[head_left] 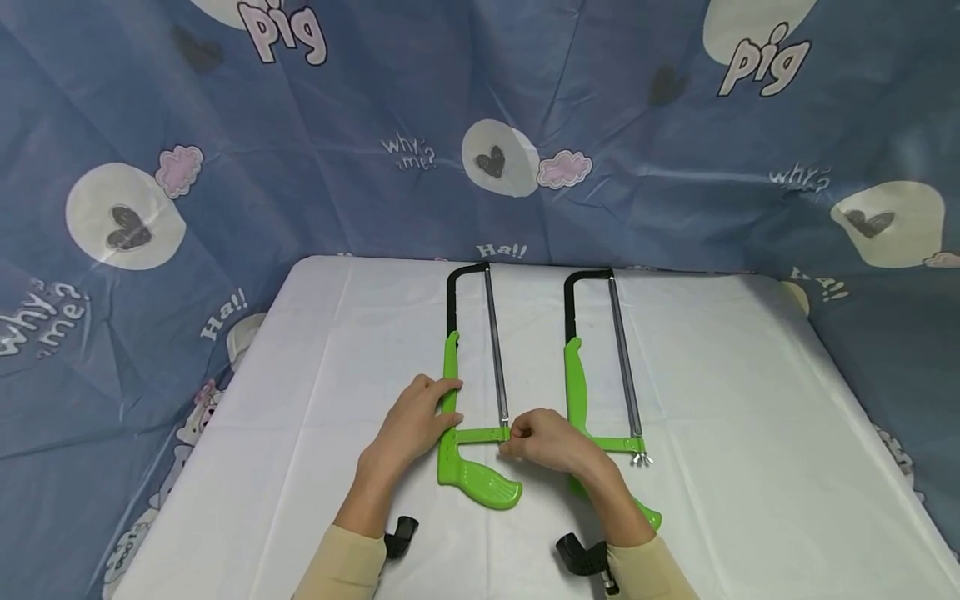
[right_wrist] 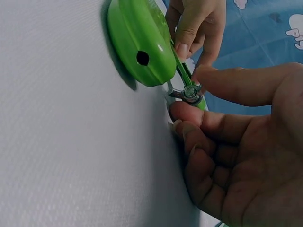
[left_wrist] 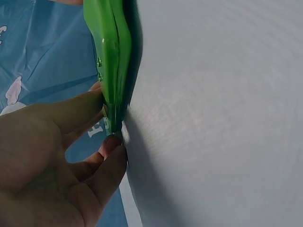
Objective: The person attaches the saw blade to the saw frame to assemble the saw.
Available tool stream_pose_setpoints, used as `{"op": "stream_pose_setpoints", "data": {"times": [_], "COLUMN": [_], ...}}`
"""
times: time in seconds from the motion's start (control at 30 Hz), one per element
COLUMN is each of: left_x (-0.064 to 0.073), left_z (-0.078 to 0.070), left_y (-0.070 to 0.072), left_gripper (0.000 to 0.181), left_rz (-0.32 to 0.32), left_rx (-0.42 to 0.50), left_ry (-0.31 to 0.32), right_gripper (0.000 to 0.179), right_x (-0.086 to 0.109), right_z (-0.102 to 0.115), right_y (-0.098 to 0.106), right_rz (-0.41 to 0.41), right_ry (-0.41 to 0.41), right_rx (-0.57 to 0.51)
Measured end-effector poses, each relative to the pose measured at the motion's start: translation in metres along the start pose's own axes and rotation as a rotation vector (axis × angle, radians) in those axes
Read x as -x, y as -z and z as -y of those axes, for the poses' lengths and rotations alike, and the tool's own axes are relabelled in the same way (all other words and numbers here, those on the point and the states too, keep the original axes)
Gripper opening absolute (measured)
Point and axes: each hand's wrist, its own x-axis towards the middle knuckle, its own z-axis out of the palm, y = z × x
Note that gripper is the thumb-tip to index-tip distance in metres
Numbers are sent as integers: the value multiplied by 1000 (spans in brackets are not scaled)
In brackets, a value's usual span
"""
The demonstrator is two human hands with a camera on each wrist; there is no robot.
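Note:
Two hacksaws with green handles and black front frames lie side by side on the white table. My left hand grips the green frame of the left hacksaw, thumb and fingers on either side of it. At the lower end of that saw's blade, my right hand has thumb and index finger on a metal wing nut, which shows plainly in the right wrist view. The right hacksaw lies partly under my right forearm, with its own wing nut showing.
Blue patterned cloth rises behind the table and hangs along its sides. Black wrist mounts show beside both sleeves. The right hacksaw's handle end sticks out past my right forearm.

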Motion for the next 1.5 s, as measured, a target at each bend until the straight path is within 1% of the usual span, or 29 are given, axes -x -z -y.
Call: {"op": "stream_pose_setpoints", "data": {"times": [0.1, 0.23, 0.47, 0.67, 0.83, 0.97, 1.13, 1.3, 1.5], "left_x": [1, 2, 3, 3, 3, 3, 3, 2, 1], "left_z": [0, 0, 1, 1, 1, 2, 2, 2, 1], "left_y": [-2, -3, -3, -3, -2, -2, -2, -2, -1], "left_gripper": [49, 49, 49, 49, 49, 49, 49, 49, 49], "left_rz": [8, 5, 6, 7, 2, -4, -5, 0, -5], "left_rx": [6, -1, -4, 1, 1, -4, -9, -14, -11], "left_ry": [4, 2, 3, 5, 5, 0, -4, 0, -12], "right_gripper": [22, 15, 12, 11, 11, 13, 19, 19, 20], "right_x": [1, 1, 0, -1, -3, -5, -5, -5, -5], "right_z": [-2, -4, -7, -6, -2, 2, 5, 5, 6], "right_y": [-1, 0, 3, 1, -3, -7, -9, -12, -14], "right_rz": [7, 21, 38, 9, -44, -92, -129, -147, -154], "right_ry": [-3, 23, 47, 55, 7, -14, 8, 17, -12], "right_rx": [-11, -22, -49, -15, -7, 49, 150, 189, 211]}}
